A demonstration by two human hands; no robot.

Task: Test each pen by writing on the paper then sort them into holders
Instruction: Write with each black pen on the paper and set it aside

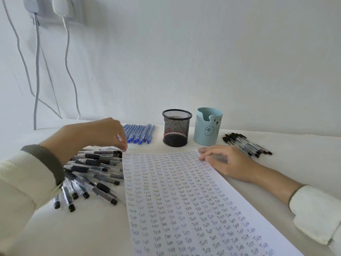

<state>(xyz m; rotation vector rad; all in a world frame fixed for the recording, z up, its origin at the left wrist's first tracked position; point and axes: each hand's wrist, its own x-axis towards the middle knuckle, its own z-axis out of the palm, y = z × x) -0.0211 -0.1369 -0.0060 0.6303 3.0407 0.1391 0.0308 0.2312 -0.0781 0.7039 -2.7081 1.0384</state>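
A white paper sheet (184,200) filled with rows of the handwritten word "Test" lies in the middle of the table. My left hand (96,135) reaches over a pile of black pens (88,174). Its bent fingertips meet at the sheet's top left corner, and whether they pinch anything is unclear. My right hand (225,161) rests with relaxed fingers on the sheet's top right corner. Behind the sheet stand a black mesh holder (176,128) and a light blue bear holder (207,126). No pens show above either rim.
Blue pens (140,133) lie in a row left of the mesh holder. Another bunch of black pens (245,143) lies right of the blue holder. White cables (36,71) hang down the wall at the back left. The table is white.
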